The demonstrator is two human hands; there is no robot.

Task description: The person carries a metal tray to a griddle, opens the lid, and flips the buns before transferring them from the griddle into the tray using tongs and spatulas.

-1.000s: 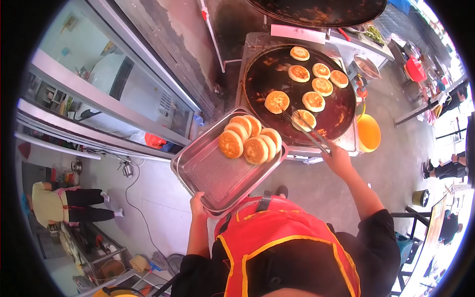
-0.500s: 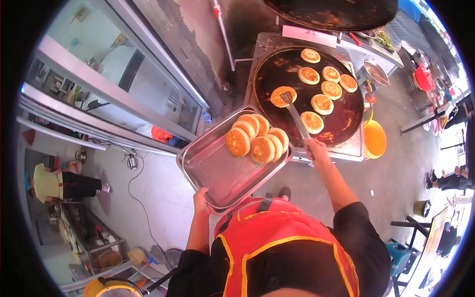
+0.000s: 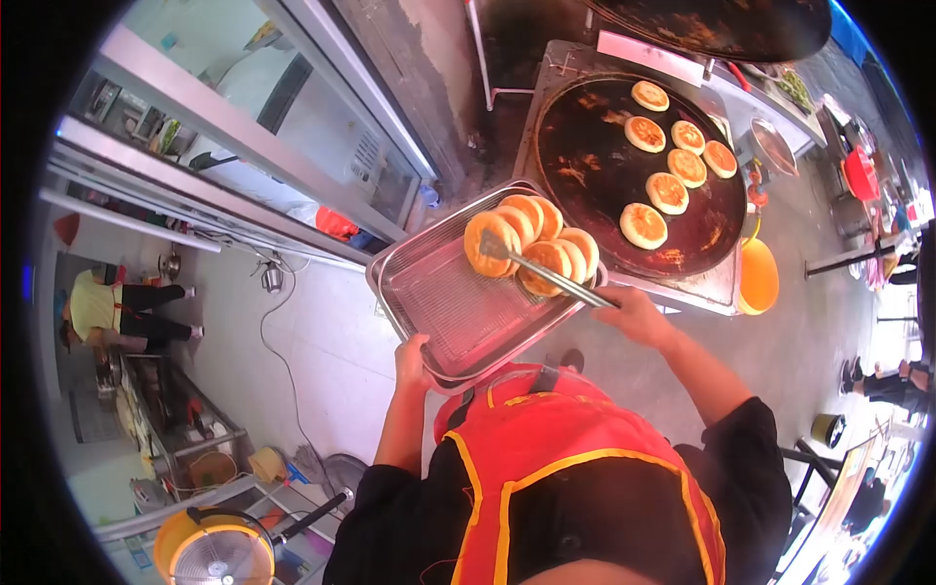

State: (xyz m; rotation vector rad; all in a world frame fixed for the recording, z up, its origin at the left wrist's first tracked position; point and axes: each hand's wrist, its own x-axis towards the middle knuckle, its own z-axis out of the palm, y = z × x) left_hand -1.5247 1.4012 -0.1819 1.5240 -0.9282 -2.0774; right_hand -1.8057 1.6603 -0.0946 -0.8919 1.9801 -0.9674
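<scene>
My left hand (image 3: 412, 363) grips the near left edge of a metal tray (image 3: 437, 314) with a wire-mesh bottom. Several browned round flatbreads (image 3: 546, 261) lean in two rows at its far right side. In my right hand (image 3: 634, 314) is a pair of metal tongs (image 3: 561, 280), reaching left across the tray. Their slotted tip lies over the face of one flatbread (image 3: 478, 240) at the left end of a row. More flatbreads (image 3: 667, 193) sit on the round dark griddle (image 3: 575, 127) beyond the tray.
The griddle's raised lid (image 3: 731, 24) hangs at the top. An orange bucket (image 3: 758, 278) stands right of the griddle stand. Glass window frames (image 3: 244, 136) run along the left. Another person (image 3: 117, 307) is at far left, near a metal rack. A fan (image 3: 216, 556) is at lower left.
The tongs have moved left and toward me from the griddle to the tray, carrying a flatbread. That flatbread now rests against the others in the tray. The view has shifted slightly.
</scene>
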